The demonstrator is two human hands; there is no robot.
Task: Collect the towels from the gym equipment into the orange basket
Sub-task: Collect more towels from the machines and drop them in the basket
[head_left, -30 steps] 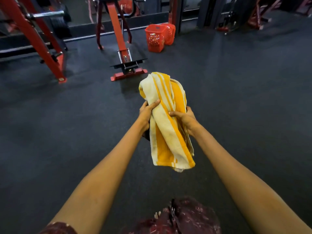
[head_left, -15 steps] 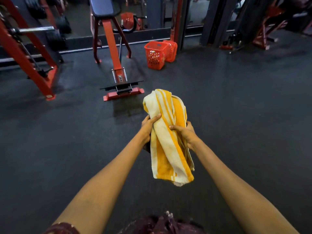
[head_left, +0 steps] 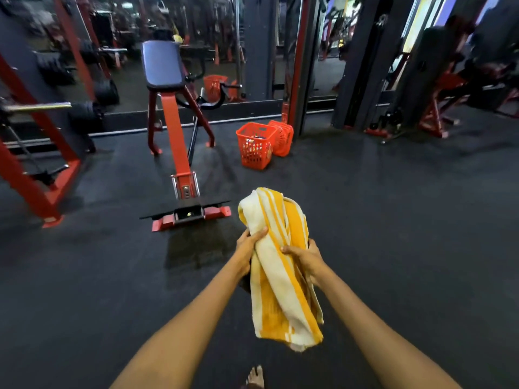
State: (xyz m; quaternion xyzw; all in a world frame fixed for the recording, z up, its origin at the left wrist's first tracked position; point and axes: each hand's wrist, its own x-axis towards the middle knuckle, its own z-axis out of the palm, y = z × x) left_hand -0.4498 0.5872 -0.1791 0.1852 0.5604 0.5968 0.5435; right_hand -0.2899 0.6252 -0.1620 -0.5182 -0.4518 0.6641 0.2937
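I have the towel (head_left: 280, 265) at centre frame, my left hand (head_left: 248, 245) curled round its left edge and my right hand (head_left: 304, 258) gripping the right side, with the bunched top standing above my grip and the loose tail hanging below. It looks soft, light and floppy, so I judge it will sag and trail wherever unsupported; holding it mid-bundle, as now, should keep the folds together. The basket (head_left: 255, 144) stands on the floor above centre, well apart.
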